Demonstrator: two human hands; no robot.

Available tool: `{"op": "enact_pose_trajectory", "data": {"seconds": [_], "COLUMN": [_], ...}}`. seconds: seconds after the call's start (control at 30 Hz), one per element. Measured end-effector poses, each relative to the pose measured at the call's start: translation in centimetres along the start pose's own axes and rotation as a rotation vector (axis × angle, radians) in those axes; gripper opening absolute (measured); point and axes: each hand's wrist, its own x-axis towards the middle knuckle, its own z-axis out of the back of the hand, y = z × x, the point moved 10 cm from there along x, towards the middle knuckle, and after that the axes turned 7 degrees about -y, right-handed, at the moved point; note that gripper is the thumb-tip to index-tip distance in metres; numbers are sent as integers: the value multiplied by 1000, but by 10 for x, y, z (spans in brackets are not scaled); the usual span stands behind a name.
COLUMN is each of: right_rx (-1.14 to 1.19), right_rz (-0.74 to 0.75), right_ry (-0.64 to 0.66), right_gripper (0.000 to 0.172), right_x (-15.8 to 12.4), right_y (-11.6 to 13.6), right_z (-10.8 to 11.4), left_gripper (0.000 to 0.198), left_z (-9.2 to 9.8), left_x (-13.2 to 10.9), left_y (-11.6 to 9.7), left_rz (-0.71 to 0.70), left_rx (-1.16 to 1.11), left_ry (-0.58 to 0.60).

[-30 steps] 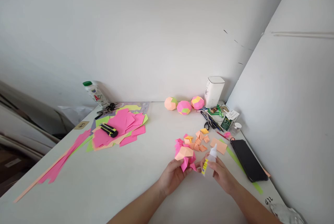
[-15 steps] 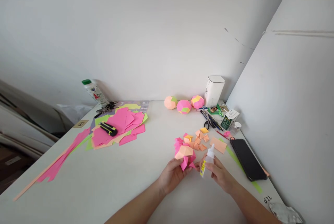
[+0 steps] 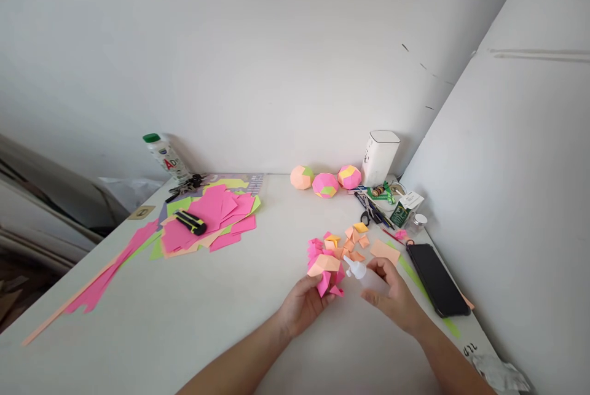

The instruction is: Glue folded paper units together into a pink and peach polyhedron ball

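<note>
My left hand [image 3: 305, 309] is closed on a partly joined paper ball [image 3: 324, 265], pink with a peach panel on its upper side and loose pink flaps hanging below. In my right hand [image 3: 394, 297] is a white glue bottle [image 3: 371, 278], tilted so that its nozzle points up and left toward the paper ball, a short gap away. Just beyond both hands lie small folded orange and peach paper pieces [image 3: 354, 238]. A flat peach paper rectangle [image 3: 385, 252] rests behind my right hand.
Three finished paper balls [image 3: 325, 185] sit by the wall, near a white container [image 3: 380, 158]. Scissors [image 3: 365, 214] and pens lie to the right, with a black phone [image 3: 437, 278]. On the left are pink paper sheets [image 3: 216, 211], a utility knife [image 3: 191, 222] and a white bottle [image 3: 166, 158].
My right hand has turned the glue bottle from nearly upright to leaning left, its nozzle now toward the paper ball. The right fingers have moved away from the ball's lower edge.
</note>
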Motion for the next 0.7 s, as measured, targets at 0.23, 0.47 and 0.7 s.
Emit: {"op": "enact_pose_trajectory", "data": {"seconds": [0.23,0.47,0.7], "right_rx": [-45,13,32], "right_rz": [62,65,92], "right_ry": [81,-91,-277], "right_gripper": [34,27,33], "right_x": [-4,-5,-6], "right_y": [13,16,14], "right_z": [-1,14,35], "left_gripper": [24,24,22], "left_z": [-3,-3,-1], "left_x": [-1,0,1], "left_y": [-1,-1,0], "left_rz": [6,14,21], "left_rx": [36,25,-13], "left_ry": [9,15,33]}}
